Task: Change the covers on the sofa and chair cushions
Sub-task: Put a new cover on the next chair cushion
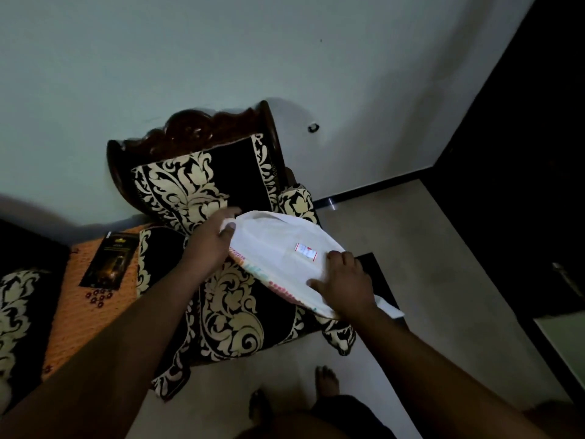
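A white cushion (278, 248) with a small label and a coloured printed edge is held over the seat of a carved wooden chair (196, 128). My left hand (212, 236) grips its far left corner. My right hand (345, 280) lies on its near right side with fingers curled over the edge. The chair's back cushion (196, 182) and seat cushion (234, 308) wear black covers with cream floral patterns.
An orange mat (79, 299) to the left carries a dark booklet (109, 264) and small dark rings (99, 296). Another black and cream cushion (15, 308) lies at the far left. Pale floor (427, 264) spreads right, with a dark doorway (522, 185). My bare feet (326, 380) stand below.
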The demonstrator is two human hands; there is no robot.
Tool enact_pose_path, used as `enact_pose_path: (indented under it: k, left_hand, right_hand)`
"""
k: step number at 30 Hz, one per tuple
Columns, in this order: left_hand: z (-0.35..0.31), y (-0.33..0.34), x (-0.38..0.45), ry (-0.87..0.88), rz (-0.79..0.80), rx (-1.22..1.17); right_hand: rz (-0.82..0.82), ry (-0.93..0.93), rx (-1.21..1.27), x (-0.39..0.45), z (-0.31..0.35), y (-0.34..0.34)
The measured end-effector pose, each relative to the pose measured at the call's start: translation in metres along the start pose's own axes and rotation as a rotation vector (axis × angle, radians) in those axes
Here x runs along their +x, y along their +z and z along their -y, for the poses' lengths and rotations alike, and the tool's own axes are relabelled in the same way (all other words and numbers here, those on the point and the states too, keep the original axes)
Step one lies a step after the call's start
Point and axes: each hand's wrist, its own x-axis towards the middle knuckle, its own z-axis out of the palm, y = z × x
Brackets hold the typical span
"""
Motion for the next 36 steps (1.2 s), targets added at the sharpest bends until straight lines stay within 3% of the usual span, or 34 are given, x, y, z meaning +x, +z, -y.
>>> enact_pose_path:
  k: [5, 8, 11, 15, 19, 22, 24, 29, 32, 36]
  left_hand:
    - [-0.002, 0.006, 0.016, 0.224, 0.418, 0.720]
    - [-0.003, 0.018, 0.018, 0.390, 0.357, 1.119]
    - [0.009, 0.029, 0.023, 0.674, 0.244, 1.249]
    - [0.020, 0.028, 0.049, 0.811, 0.277, 1.189]
    - [0.028, 0.016, 0.083, 0.719, 0.303, 0.955]
    - [0.035, 0.006, 0.109, 0.632, 0.456, 0.966]
    - [0.041, 0.002, 0.122, 0.623, 0.451, 0.860]
    - [0.039, -0.028, 0.158, 0.384, 0.581, 0.295]
    - [0.029, -0.030, 0.166, 0.318, 0.639, 0.041]
    - [0.034, -0.001, 0.151, 0.333, 0.682, 0.067]
  right_hand:
    - [-0.012, 0.047, -0.012, 0.007, -0.008, -0.002]
    - [0.001, 0.052, 0.003, 0.018, -0.004, -0.011]
    - [0.028, 0.072, -0.004, 0.025, 0.001, -0.014]
    - [0.127, 0.124, 0.049, 0.035, 0.003, -0.013]
    - [0.366, 0.026, -0.080, 0.032, 0.000, -0.013]
    - [0.332, 0.005, -0.112, 0.034, 0.007, -0.022]
    - [0.273, 0.008, -0.111, 0.038, 0.012, -0.032]
    - [0.149, -0.027, -0.099, 0.058, 0.016, -0.084]
    - [0.185, -0.030, -0.149, 0.071, 0.007, -0.106]
    - [0.331, 0.066, -0.285, 0.075, -0.014, -0.078]
